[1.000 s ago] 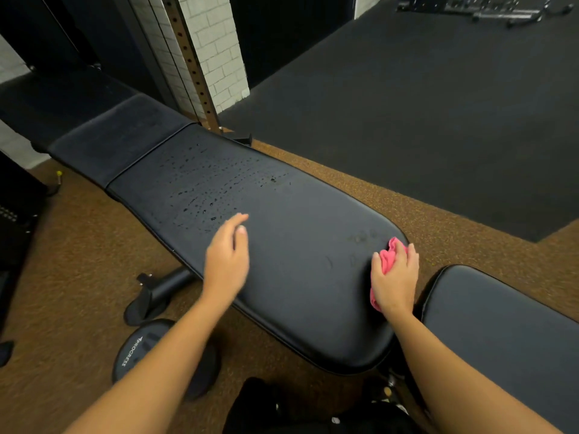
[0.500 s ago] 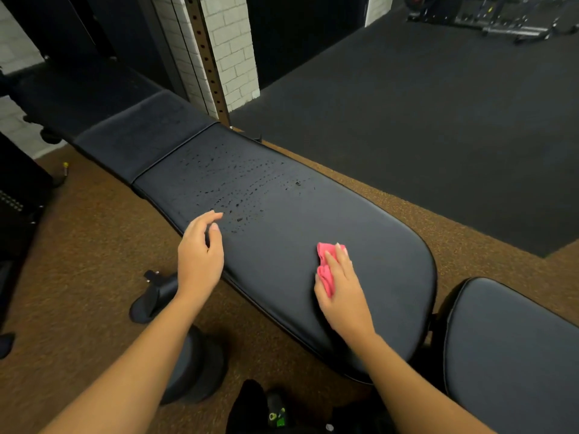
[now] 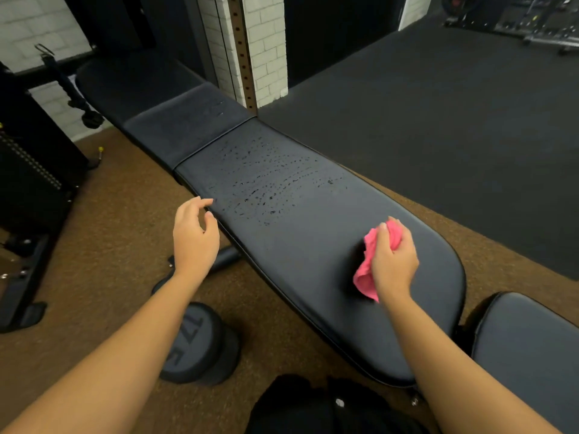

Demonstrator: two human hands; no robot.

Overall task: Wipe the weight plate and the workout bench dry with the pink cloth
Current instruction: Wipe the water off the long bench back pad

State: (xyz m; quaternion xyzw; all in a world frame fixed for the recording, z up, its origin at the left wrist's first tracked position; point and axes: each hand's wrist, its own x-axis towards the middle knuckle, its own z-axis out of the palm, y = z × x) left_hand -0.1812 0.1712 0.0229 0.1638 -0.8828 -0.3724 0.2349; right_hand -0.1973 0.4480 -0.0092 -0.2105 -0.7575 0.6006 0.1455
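Observation:
The black workout bench [image 3: 313, 245] runs from upper left to lower right, and its back pad carries many water droplets [image 3: 269, 183] across the middle. My right hand [image 3: 393, 261] is bunched around the pink cloth [image 3: 366, 267] and rests on the near, smooth part of the pad. My left hand [image 3: 194, 236] hovers with loose fingers at the pad's left edge, holding nothing. On the floor under my left forearm lies a dark weight plate [image 3: 200, 343] marked with numbers, partly hidden by the arm.
The bench's seat pad [image 3: 529, 349] sits at lower right. A black rack [image 3: 34, 183] stands at left, a perforated upright [image 3: 241, 54] against the white brick wall. Brown carpet [image 3: 109, 245] lies around the bench and black rubber flooring [image 3: 438, 120] to the right.
My right hand with the pink cloth swept left across the pad from its right end, then drew back right and lifted into a bunch. My left hand slid off toward the pad's left edge.

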